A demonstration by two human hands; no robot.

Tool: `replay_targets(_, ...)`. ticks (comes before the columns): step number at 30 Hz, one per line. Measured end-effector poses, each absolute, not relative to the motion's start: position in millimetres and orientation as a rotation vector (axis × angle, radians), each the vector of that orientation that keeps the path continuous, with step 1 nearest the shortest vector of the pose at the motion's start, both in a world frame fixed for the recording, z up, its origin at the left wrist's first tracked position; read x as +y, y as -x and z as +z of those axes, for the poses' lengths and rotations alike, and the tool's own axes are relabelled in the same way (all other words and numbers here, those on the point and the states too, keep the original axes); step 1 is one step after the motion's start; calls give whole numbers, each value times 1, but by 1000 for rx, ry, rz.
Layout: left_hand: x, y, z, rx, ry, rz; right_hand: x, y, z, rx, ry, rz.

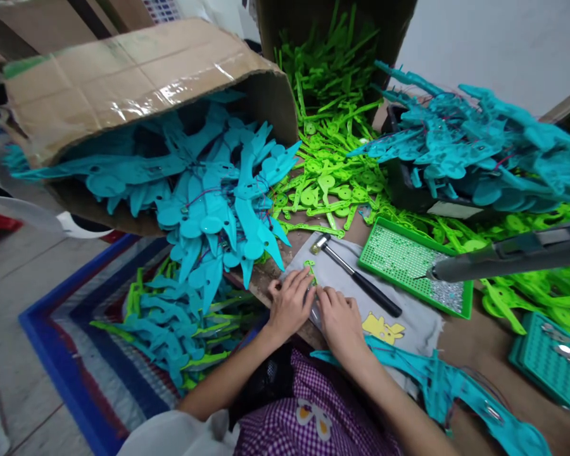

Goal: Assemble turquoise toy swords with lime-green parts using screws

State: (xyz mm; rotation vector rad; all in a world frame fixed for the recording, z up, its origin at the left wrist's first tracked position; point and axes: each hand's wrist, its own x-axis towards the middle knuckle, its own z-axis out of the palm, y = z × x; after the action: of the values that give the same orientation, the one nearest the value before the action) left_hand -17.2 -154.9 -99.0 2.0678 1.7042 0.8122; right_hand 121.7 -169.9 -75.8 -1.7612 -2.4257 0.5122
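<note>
My left hand [291,303] and my right hand [338,320] meet over the grey cloth [420,329], fingers curled in. Between their fingertips is a lime-green plastic part [310,263]; only its far end shows, and my fingers cover the rest. A small hammer [354,271] with a black handle lies on the cloth just beyond my right hand. Close to my right forearm rests a long turquoise plastic part [437,373] with thin wires. The green tray [371,261] beyond the hammer holds small shiny metal pieces [449,288].
At left, a tipped cardboard box [137,69] spills turquoise parts [218,209]. Lime-green parts [325,183] pile up behind the cloth. A black bin [411,193] heaped with turquoise parts stands back right. A grey tool arm [513,253] reaches in from the right, above teal trays [546,361].
</note>
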Motion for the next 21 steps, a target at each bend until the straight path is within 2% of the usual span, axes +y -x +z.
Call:
replay_targets(3,-155,18,-98,1691,-2038,834,-174,-124,-70,-2335,1775,575)
replay_targets(9,-155,22,-100,1716,-2028,885,-151,-134,-45,-1920,1736,916)
replay_targets(14,-155,23,-101,1706,-2071,902,-121,-127,-24,-1739,1599,945)
replay_targets(21,-158,31,-104,1738,-2051,1074,-160,-165,-43,-1757,1526,1090)
